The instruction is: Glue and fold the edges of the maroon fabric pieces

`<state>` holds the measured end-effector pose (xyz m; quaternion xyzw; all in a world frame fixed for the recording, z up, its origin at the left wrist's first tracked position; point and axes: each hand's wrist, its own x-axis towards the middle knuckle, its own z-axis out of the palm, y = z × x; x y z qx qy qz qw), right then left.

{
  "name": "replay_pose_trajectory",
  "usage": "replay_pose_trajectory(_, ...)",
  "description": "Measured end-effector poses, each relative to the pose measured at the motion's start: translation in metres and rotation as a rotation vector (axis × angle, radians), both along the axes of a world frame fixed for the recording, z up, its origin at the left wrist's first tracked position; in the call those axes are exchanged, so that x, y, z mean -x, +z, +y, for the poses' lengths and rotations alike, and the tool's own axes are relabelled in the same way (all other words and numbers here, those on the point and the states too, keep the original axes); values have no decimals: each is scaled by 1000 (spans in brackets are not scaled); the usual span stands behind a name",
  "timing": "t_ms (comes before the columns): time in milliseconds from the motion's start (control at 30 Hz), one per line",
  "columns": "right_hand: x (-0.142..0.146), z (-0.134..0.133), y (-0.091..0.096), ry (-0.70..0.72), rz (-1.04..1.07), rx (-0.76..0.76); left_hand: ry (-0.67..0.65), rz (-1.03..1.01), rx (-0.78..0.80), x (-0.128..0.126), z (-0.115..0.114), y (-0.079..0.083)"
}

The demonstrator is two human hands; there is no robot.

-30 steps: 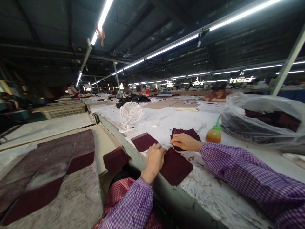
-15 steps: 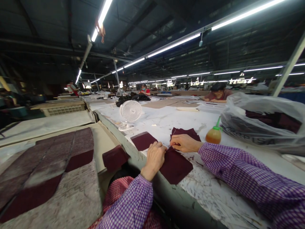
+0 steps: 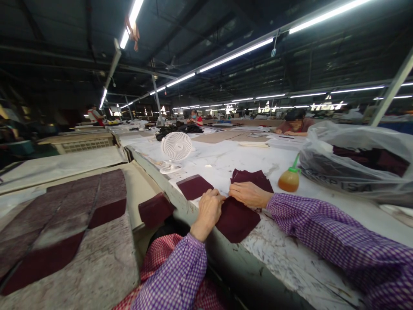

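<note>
A dark maroon fabric piece lies at the table's near edge, one corner overhanging it. My left hand has its fingers closed on the upper left edge of this piece. Close beside it, my right hand pinches the same piece along its top edge, the fingertips of both hands almost meeting. Behind my right hand sits a small stack of maroon fabric pieces. Another maroon piece with a greyish strip along its top lies flat beyond my left hand.
A white fan stands at the table's left edge. To the right are a bottle of amber liquid with a green spout and a clear plastic bag holding dark cloth. More maroon pieces lie on a grey board at left. Across the table a person leans forward.
Both hands stay at the top edge of the fabric piece with only slight finger movement. The whole view has shifted a little.
</note>
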<state>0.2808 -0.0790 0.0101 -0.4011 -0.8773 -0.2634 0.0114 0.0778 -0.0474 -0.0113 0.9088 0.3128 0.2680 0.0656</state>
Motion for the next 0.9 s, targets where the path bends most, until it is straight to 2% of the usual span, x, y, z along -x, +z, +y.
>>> replay_pose_trajectory(233,-2,-1,-3,43,-5,21,-21,87,-79,0,-3,6)
replay_pose_trajectory(400,-4,-10,9,-7,-11,63,-31,118,-134,-1,-3,5)
replay_pose_trajectory(500,1,-16,16,-84,129,56,-26,112,-134,-1,-4,4)
replay_pose_trajectory(633,21,-21,11,-23,388,208,-29,91,-120,-2,-5,6)
replay_pose_trajectory(733,29,-22,3,-42,450,262,-44,65,-91,2,-3,5)
replay_pose_trajectory(900,22,-19,-2,-49,558,290,-13,-96,38,26,-2,-4)
